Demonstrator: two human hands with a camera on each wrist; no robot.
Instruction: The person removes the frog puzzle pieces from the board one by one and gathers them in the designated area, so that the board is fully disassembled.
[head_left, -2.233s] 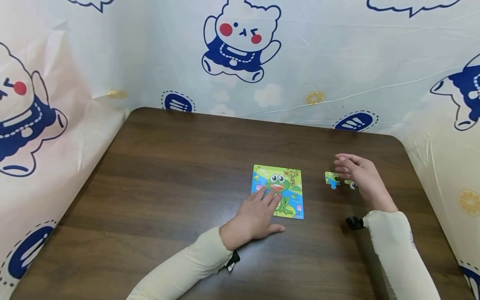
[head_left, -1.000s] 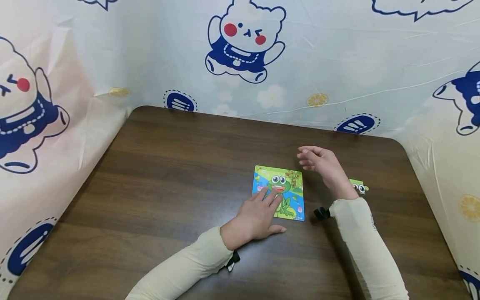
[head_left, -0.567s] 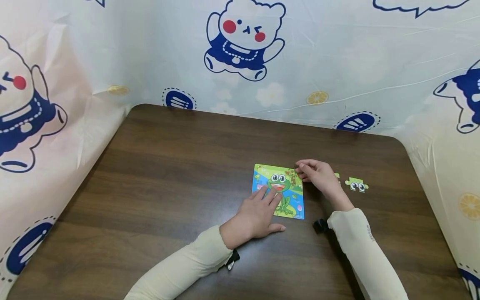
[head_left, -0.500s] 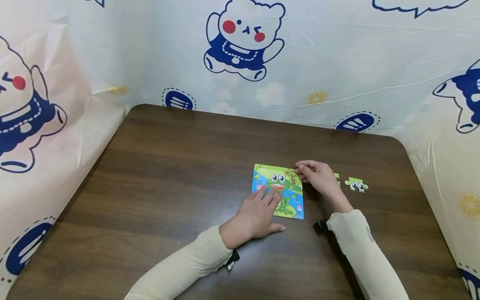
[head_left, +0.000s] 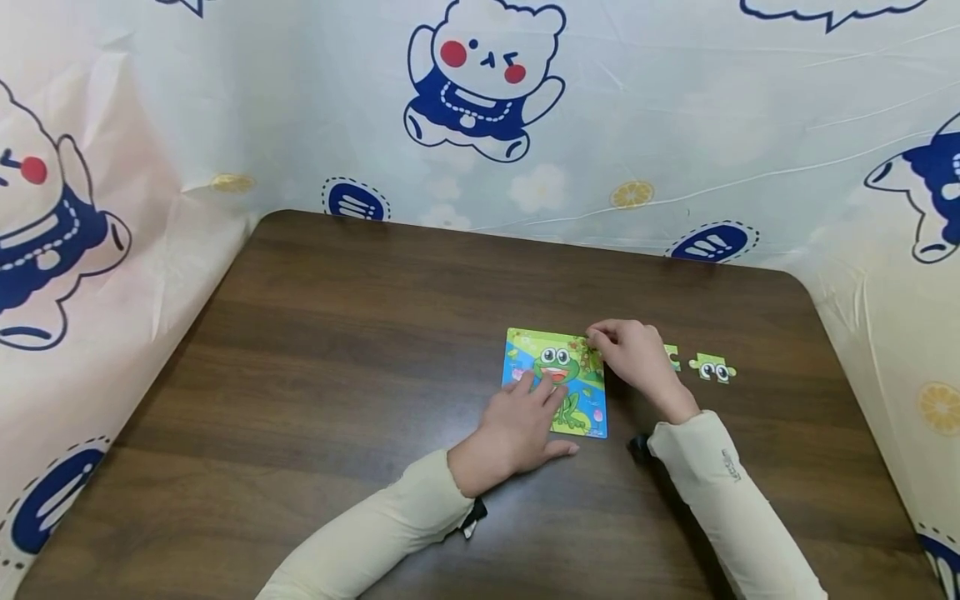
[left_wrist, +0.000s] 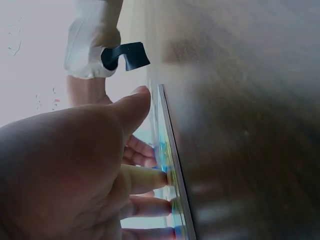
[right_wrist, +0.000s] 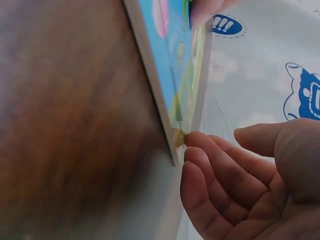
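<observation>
Pale cloth walls [head_left: 300, 108], printed with white winking bears [head_left: 483, 83], blue ovals [head_left: 356, 201] and orange slices [head_left: 632, 194], surround a dark brown wood-grain tabletop [head_left: 337, 375]. Right of its middle lies a frog puzzle board [head_left: 577, 379], flat and picture side up, showing a green frog with wide eyes and an open red mouth against blue and green. Over the lower left part of the board spreads the left hand [head_left: 513, 429], its fingers extended and parted, their tips pressing the picture, while the thumb sticks out beyond the board's near edge. The right hand [head_left: 637, 362] is at the far right corner of the board, near the left hand but not touching it. From the right wrist, its fingers look bent, with the tips against the corner, and the thumb stands clear of them, clamped on nothing. Just to the right lie two loose jigsaw pieces: a green piece [head_left: 672, 357], partly hidden by the right hand, and an eye piece [head_left: 712, 368] bearing a pair of cartoon eyes, near it but apart. Both forearms wear cream sleeves [head_left: 738, 492], and something black shows at each cuff [head_left: 640, 448].
</observation>
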